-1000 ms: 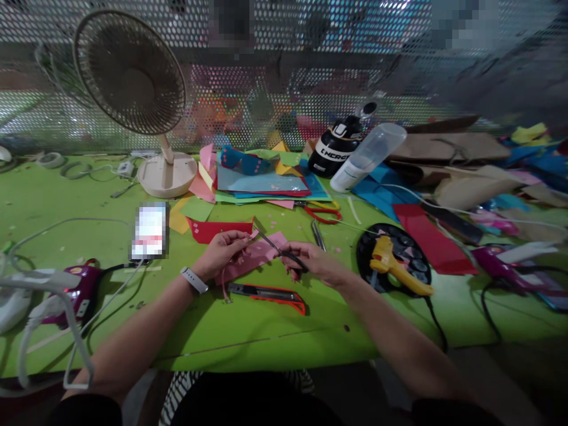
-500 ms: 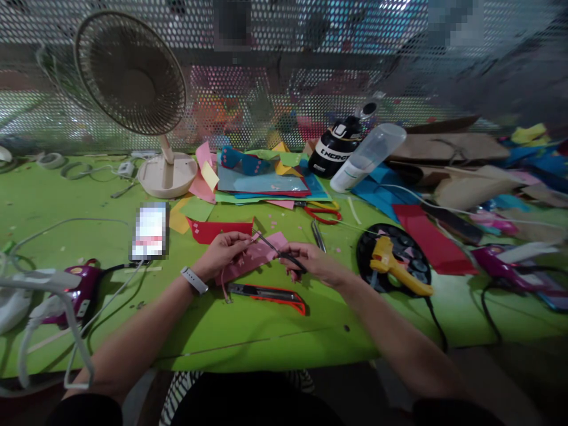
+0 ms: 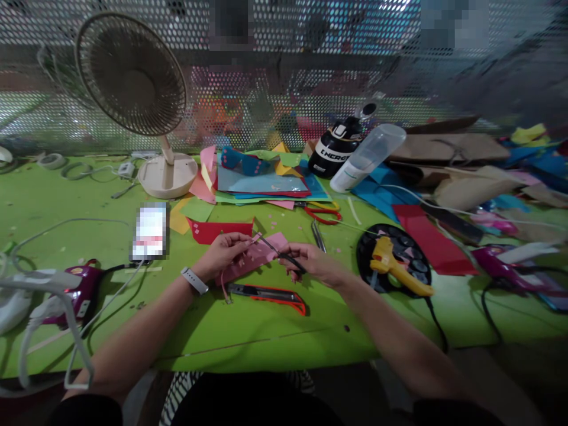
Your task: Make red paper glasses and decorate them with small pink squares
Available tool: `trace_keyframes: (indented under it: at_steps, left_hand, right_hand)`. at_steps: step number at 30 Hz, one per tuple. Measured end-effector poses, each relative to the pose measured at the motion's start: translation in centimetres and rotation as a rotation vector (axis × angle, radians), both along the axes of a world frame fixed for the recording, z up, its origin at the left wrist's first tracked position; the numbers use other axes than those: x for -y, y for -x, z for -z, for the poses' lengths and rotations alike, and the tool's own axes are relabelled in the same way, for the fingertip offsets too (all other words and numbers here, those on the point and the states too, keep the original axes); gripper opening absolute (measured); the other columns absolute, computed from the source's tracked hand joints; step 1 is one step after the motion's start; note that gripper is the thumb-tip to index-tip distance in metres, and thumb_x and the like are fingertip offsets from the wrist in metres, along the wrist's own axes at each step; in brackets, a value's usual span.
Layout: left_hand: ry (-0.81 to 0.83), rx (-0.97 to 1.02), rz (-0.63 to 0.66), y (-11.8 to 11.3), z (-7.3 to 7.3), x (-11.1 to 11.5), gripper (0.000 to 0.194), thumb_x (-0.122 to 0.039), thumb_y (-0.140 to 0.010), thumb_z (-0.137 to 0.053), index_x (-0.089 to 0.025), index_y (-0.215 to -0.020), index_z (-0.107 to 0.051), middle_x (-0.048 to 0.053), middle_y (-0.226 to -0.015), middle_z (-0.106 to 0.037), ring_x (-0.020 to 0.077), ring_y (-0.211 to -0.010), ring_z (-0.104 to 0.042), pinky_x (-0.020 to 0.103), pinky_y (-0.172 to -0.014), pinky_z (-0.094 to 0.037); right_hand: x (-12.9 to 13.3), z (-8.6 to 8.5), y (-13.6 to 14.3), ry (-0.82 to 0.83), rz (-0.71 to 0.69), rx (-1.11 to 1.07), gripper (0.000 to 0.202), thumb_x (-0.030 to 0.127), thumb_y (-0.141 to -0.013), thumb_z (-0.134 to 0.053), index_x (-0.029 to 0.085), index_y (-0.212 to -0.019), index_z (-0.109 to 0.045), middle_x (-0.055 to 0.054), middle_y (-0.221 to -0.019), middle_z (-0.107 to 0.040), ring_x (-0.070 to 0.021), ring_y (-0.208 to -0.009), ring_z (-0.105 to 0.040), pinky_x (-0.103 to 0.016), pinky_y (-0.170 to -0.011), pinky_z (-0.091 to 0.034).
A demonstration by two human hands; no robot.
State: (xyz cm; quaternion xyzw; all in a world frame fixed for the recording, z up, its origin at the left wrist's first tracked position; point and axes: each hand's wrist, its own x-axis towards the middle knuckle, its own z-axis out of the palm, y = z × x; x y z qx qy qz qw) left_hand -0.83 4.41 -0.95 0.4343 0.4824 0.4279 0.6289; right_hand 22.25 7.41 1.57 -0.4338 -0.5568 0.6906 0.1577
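My left hand [image 3: 227,253] is closed, pinching a small piece of pink paper [image 3: 256,237] between thumb and finger. My right hand [image 3: 309,261] is wrapped round the black handles of a pair of scissors [image 3: 290,259]. Their thin blades point up and left, with the tips at the pink piece. Beneath both hands lies a larger sheet of pink paper [image 3: 261,253] with small cut bits on it. A folded red paper strip [image 3: 222,230] stands just beyond my left hand. Nearer to me rests an orange and black box cutter [image 3: 270,293].
A yellow glue gun [image 3: 390,265] sits on a black round tray [image 3: 366,248] at right. Behind are stacked coloured papers [image 3: 261,182], red-handled scissors [image 3: 323,214], a black bottle [image 3: 331,155] and a clear one [image 3: 373,155]. Left stand a fan [image 3: 167,174], a phone [image 3: 149,231] and cables.
The pink and yellow papers beside the fan have shifted a little. Both hands and the scissors stay almost where they were.
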Motion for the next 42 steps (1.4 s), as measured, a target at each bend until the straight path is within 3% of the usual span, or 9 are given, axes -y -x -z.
trace_keyframes:
  at_steps: [28, 42]
  left_hand:
    - [0.008, 0.0, 0.014, 0.24, 0.42, -0.16, 0.034, -0.044, -0.076, -0.072, -0.014, -0.09, -0.067, -0.004, -0.056, -0.058, 0.0041, -0.041, -0.046, 0.017, -0.042, -0.034]
    - [-0.005, -0.022, -0.023, -0.1, -0.32, -0.01, 0.033, -0.045, -0.075, -0.073, -0.014, -0.083, -0.065, -0.005, -0.054, -0.057, 0.0048, -0.042, -0.046, 0.018, -0.044, -0.034]
  right_hand:
    - [-0.02, 0.01, 0.06, -0.008, 0.0, 0.011, 0.058, 0.055, -0.055, -0.082, 0.015, -0.091, -0.061, 0.004, -0.063, -0.06, -0.0062, -0.045, -0.054, -0.021, -0.045, -0.043]
    - [-0.34, 0.26, -0.49, -0.048, 0.011, 0.025, 0.057, 0.054, -0.058, -0.081, 0.015, -0.094, -0.062, 0.002, -0.065, -0.063, -0.0077, -0.047, -0.057, -0.02, -0.045, -0.043]
